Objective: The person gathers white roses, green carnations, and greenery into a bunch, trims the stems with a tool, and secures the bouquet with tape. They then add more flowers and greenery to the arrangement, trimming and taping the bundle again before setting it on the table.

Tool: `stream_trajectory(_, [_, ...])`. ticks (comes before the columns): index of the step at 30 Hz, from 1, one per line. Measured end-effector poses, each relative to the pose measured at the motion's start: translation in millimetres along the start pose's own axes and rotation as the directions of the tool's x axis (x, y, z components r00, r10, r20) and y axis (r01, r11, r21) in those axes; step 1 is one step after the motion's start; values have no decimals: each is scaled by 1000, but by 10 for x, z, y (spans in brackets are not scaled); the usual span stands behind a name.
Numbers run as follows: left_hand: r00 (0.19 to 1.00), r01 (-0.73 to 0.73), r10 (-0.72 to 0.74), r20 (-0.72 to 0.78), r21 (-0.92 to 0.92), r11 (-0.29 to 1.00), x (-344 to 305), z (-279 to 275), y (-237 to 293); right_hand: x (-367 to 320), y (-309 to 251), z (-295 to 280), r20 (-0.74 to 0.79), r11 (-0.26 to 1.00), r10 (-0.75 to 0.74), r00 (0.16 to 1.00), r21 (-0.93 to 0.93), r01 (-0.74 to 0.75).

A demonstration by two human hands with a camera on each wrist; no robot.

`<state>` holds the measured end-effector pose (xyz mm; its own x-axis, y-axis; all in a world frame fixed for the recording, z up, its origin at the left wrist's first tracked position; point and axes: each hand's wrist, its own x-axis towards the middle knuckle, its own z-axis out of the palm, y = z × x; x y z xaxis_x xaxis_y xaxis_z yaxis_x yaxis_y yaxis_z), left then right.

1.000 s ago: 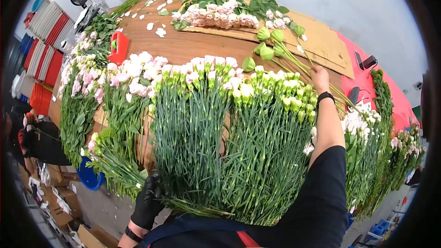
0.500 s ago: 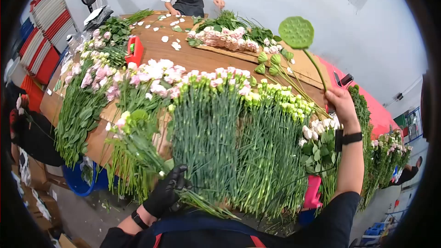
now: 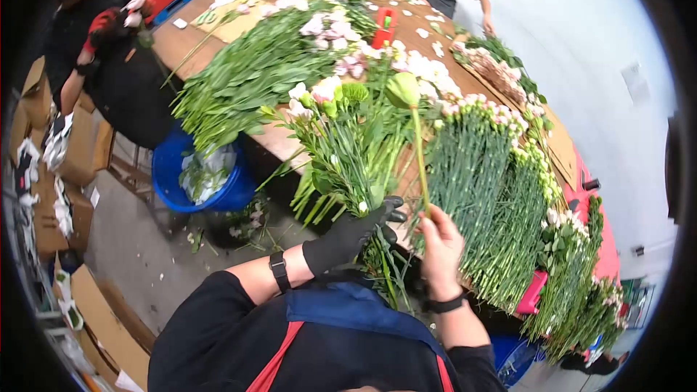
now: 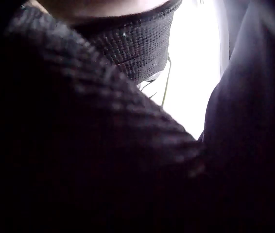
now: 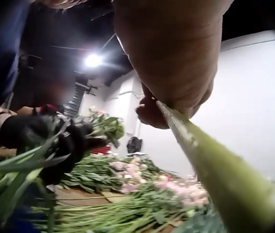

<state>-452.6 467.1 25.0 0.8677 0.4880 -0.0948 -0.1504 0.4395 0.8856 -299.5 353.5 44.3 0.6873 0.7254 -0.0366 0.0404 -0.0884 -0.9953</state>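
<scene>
My left hand (image 3: 356, 236), in a black glove, grips a mixed bunch of flowers (image 3: 334, 141) by its stems. Pale pink and white blooms and a round green flower top the bunch, and the stem ends hang below the hand. Beside it my bare right hand (image 3: 441, 254) pinches a green lotus pod (image 3: 403, 91) low on its long stem. The pod stands upright just right of the bunch. In the right wrist view the thick lotus stem (image 5: 215, 170) runs from the fingers toward the camera. Dark knitted fabric (image 4: 132, 46) fills much of the left wrist view.
Rows of carnations (image 3: 472, 174) with long stems line the table's near edge. Leafy pink flowers (image 3: 254, 72) spread at left. A blue bucket (image 3: 163, 189) stands on the floor. A red tape dispenser (image 3: 385, 25) sits farther back. Other people (image 3: 83, 36) work around the table.
My right hand has lifted a lotus pod from the stems at the right and brought it across to the bunch in my left hand. The view has swung left.
</scene>
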Motion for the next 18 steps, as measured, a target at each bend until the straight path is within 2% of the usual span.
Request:
stream_trajectory(1, [983, -176, 181, -27, 130, 976, -109, -132, -124, -36, 117, 317, -12, 997, 23, 1000, 76, -22])
stream_trajectory(2, [988, -58, 74, -139, 115, 992, -205, -191, -27, -81, 160, 586, 58, 992, -12, 998, 125, 4])
stream_trajectory(3, [968, 54, -34, -247, 76, 996, -298, -251, 72, -124, 170, 836, 117, 989, -145, 983, 9, 145])
stream_trajectory(4, [967, -1, 8, -256, 26, 1000, -354, -364, 41, -187, 204, 1004, 219, 996, -90, 972, 2, 92])
stream_trajectory(6, [959, -103, 77, -274, -81, 991, -441, -654, -153, -210, 181, 1230, 336, 887, -332, 881, -208, 413])
stream_trajectory(7, [942, -44, -3, -336, -131, 990, -547, -781, -225, -241, 176, 1321, 365, 896, -334, 869, -164, 413])
stream_trajectory(8, [941, -51, 29, -336, -55, 997, -612, -846, -168, -265, 179, 1393, 395, 904, -336, 855, -120, 411])
stream_trajectory(9, [934, -90, 120, -337, 103, 991, -731, -857, -89, -262, 211, 1443, 413, 874, -366, 834, -154, 460])
stream_trajectory(10, [922, -129, 212, -322, 260, 957, -834, -834, 86, -228, 267, 1462, 461, 880, -325, 825, -170, 442])
stream_trajectory(12, [908, -127, 259, -330, 370, 920, -957, -1029, -27, -92, 382, 1467, 551, 889, -246, 797, -200, 413])
stream_trajectory(13, [901, -124, 281, -331, 425, 897, -1009, -1120, -61, 29, 386, 1478, 532, 931, -180, 828, -179, 318])
stream_trajectory(14, [895, -120, 230, -382, 290, 950, -1049, -1167, -8, 200, 512, 1494, 435, 882, -247, 866, -270, 387])
stream_trajectory(15, [889, -119, 172, -425, 147, 982, -1092, -1190, 78, 485, 715, 1441, 383, 897, -84, 920, -372, 237])
stream_trajectory(16, [881, -124, 111, -459, 2, 992, -1113, -1228, 133, 775, 864, 1373, 318, 853, -126, 940, -448, 266])
stream_trajectory(17, [892, -144, -16, -452, -316, 938, -1118, -1318, 60, 1100, 1066, 1289, 263, 817, -60, 963, -542, 199])
stream_trajectory(18, [880, -121, -67, -470, -359, 926, -1180, -1402, 9, 1342, 1135, 1222, 195, 789, -15, 981, -601, 131])
